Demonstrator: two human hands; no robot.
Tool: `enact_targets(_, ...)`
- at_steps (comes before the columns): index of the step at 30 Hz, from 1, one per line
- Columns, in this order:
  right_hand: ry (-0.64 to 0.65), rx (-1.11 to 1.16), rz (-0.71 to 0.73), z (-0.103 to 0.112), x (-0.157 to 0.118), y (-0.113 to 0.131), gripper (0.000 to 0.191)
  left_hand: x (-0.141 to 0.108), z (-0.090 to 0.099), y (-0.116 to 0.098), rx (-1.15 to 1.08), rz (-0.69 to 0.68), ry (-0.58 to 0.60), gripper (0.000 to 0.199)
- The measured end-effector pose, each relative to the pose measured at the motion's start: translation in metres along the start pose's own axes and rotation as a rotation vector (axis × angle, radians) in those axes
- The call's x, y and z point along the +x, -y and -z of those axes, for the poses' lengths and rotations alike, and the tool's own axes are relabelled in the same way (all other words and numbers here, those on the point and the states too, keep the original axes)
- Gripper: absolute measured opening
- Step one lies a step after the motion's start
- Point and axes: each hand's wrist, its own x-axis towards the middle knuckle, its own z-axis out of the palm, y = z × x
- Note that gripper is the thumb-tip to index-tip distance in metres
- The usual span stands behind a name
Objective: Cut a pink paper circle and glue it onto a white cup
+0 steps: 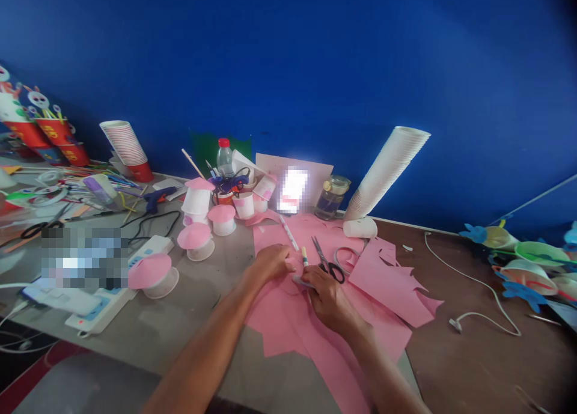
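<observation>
A person's left hand [273, 259] and right hand [326, 294] rest close together, fingers curled, over pink paper [270, 319] spread on the bench [148, 324]; whether either grips anything cannot be told. A yellow-tipped marker [304, 256] shows at the right fingertips, near black-handled scissors [323, 256], while pink-topped paper cups [195, 237] stand to the left.

spreads out as a grey tabletop [157, 336], carrying pink paper sheets [387, 279], pink-topped cups [195, 238] and (at left) a power strip [112, 298].
</observation>
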Motion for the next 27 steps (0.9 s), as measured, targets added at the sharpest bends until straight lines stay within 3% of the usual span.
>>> enact_targets(5,0.078,0.026,0.007,0.011,0.0,0.01,0.033,-0.002,0.001,-0.001,-0.011,-0.009,-0.003,0.017)
enact_targets(11,0.169,0.145,-0.138,0.028,-0.005,0.01,0.025,-0.002,0.0,0.0,-0.01,-0.015,-0.011,0.022)
enact_targets(14,0.005,0.252,-0.305,0.033,-0.005,0.002,0.016,-0.002,0.0,0.001,-0.008,-0.016,-0.004,0.021)
enact_targets(17,-0.173,0.385,-0.378,0.027,-0.003,-0.007,0.012,-0.002,0.001,0.0,-0.002,-0.014,0.01,0.021)
enact_targets(22,-0.282,0.602,-0.529,0.002,0.0,-0.017,0.023,0.0,0.002,-0.002,0.028,0.007,0.029,0.017)
enact_targets(25,-0.351,0.554,-0.522,-0.011,-0.001,-0.02,0.029,0.001,0.002,-0.003,0.038,0.021,0.042,0.019)
enact_targets(27,-0.333,0.423,-0.453,-0.017,-0.003,-0.02,0.026,0.001,0.003,-0.003,0.044,0.021,0.05,0.019)
